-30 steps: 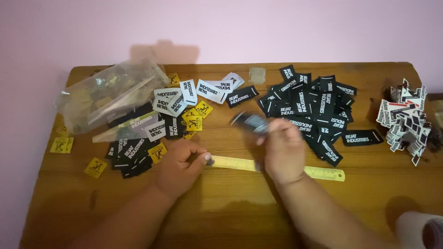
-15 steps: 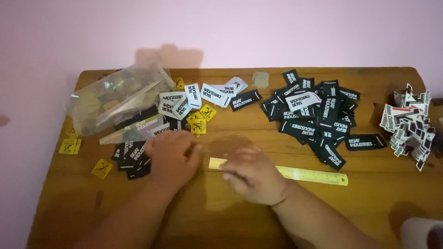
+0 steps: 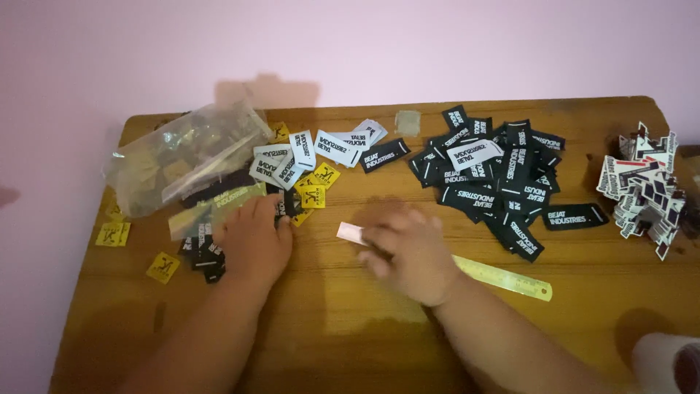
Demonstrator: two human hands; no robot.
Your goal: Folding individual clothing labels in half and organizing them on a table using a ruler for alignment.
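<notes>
My left hand [image 3: 251, 242] lies palm down on a small heap of black labels [image 3: 206, 257] at the table's left, fingertips touching those next to the yellow labels [image 3: 318, 184]. My right hand [image 3: 408, 252] rests palm down on the left end of a yellow-green ruler [image 3: 504, 278]. Its fingers press on a small white label [image 3: 351, 233] that sticks out to the left. Whether anything else is under the palm is hidden.
A crumpled clear plastic bag [image 3: 182, 157] lies at the back left, white labels [image 3: 315, 149] beside it. A large pile of black labels [image 3: 496, 182] sits right of centre, patterned stickers [image 3: 645, 190] at the far right. A white roll [image 3: 667, 361] is at the bottom right corner.
My right hand came down from holding a label in the air onto the ruler's left end. My left hand left the ruler and slid left onto the small black labels.
</notes>
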